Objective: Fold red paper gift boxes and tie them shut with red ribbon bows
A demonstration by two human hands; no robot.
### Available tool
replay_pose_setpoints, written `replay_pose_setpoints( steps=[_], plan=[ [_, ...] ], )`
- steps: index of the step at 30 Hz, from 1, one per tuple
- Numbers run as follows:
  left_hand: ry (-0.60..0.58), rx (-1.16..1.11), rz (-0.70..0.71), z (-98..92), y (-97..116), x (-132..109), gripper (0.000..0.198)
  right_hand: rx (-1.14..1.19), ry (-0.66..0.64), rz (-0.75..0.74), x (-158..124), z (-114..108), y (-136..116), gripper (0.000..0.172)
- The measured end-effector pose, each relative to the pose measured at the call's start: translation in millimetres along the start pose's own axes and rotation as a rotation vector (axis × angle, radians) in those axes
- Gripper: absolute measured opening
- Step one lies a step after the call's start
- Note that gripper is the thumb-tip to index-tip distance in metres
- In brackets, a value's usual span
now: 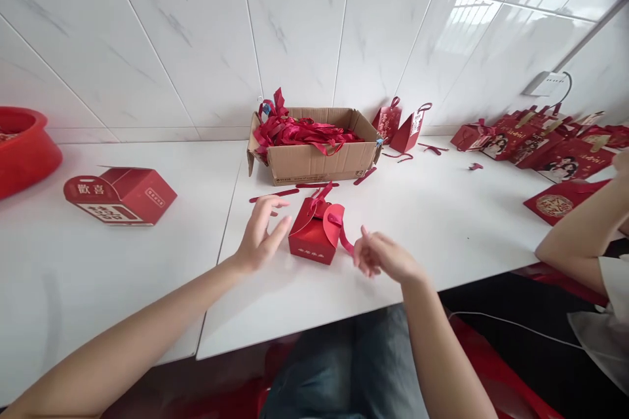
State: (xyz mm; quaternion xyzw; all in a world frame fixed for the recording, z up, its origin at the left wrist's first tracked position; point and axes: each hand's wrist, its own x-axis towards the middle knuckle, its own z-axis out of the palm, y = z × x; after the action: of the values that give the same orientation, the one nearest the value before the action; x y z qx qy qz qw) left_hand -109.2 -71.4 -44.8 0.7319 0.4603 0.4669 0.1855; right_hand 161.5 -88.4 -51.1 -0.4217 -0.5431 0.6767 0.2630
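Observation:
A small red gift box (314, 240) with pale lettering on its front stands on the white table between my hands. A ribbon (345, 240) is tied at its rounded top flaps, and one tail hangs off the right side. To the left of the box is my left hand (263, 236), empty, with thumb and fingers apart. My right hand (383, 255) is on the other side, its fingers curled in and its thumb raised. The ribbon tail reaches those fingertips; whether it lies between them is hidden.
Behind the gift box stands a cardboard box (322, 163) full of red ribbons (304, 133). A larger red box (132, 196) lies at left, near a red basin (29, 150). Several red gift bags (570, 160) stand at right, by another person's arm (580, 229).

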Motion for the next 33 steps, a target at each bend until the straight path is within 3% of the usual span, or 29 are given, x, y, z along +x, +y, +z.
replay_pose_setpoints(
  steps=[2,5,10,13,17,21,26,30,33],
  plan=[
    [-0.125,-0.058,-0.260,-2.0,3,24,0.039,0.017,-0.047,0.168,-6,12,14,0.071],
    [-0.442,-0.178,-0.522,1.7,5,59,0.054,0.049,0.080,0.192,-2,20,23,0.075],
    [-0.671,-0.308,-0.614,15.7,10,88,0.057,0.123,0.196,0.149,17,23,14,0.086],
    [-0.721,-0.445,-0.586,22.1,13,92,0.050,0.330,0.293,0.023,30,25,7,0.073],
    [-0.627,-0.561,-0.505,16.5,19,101,0.041,0.632,0.349,-0.218,41,23,-6,0.044],
    [-0.504,-0.584,-0.441,-9.1,33,116,0.029,0.625,0.400,-0.339,43,12,-33,0.029],
    [-0.427,-0.497,-0.296,-40.5,56,130,0.024,0.179,0.422,-0.421,41,-6,-88,0.040],
    [-0.278,-0.367,-0.230,-48.6,65,137,0.027,-0.263,0.497,-0.447,44,-13,-131,0.049],
    [-0.173,-0.299,-0.239,-49.8,69,144,0.031,-0.415,0.553,-0.495,50,-15,-150,0.053]
  ],
)
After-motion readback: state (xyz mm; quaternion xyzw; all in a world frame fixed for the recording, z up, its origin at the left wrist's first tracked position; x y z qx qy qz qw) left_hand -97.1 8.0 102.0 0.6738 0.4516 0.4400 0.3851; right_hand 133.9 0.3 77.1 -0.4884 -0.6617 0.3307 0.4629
